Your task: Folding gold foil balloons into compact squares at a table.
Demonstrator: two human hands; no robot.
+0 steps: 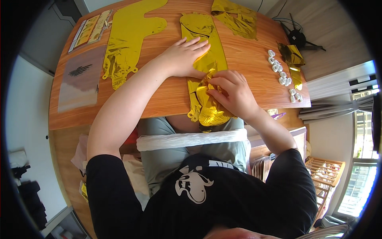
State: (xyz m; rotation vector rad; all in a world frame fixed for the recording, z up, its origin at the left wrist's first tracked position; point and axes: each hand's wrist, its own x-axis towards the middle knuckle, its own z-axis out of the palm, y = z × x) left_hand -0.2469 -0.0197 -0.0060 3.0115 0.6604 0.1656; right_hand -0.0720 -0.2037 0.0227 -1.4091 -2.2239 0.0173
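Two hands work on one long gold foil balloon (pixel 205 67) that lies flat on the wooden table (pixel 159 91). Its lower end hangs a little over the table edge nearest the person. The left hand (pixel 184 56) lies flat and open on the balloon's upper part, fingers spread, pressing it down. The right hand (pixel 232 92) is lower on the same balloon, with its fingers bent and pinching the crinkled foil near the middle.

To the left of this balloon lies a bigger gold foil balloon (pixel 127 38), flat, not touching it. Past that one, at the far left corner of the table, is a flat clear packet (pixel 90 30) with gold pieces inside, and just below it a grey sheet (pixel 79 79). Above and to the right of the held balloon lies a crumpled gold foil piece (pixel 236 16). Well to the right sit many small white clips (pixel 280 69) in a loose row, with a small folded gold foil bit (pixel 293 59) just beside them. Below the balloon, a white roll (pixel 191 139) rests across the person's lap.
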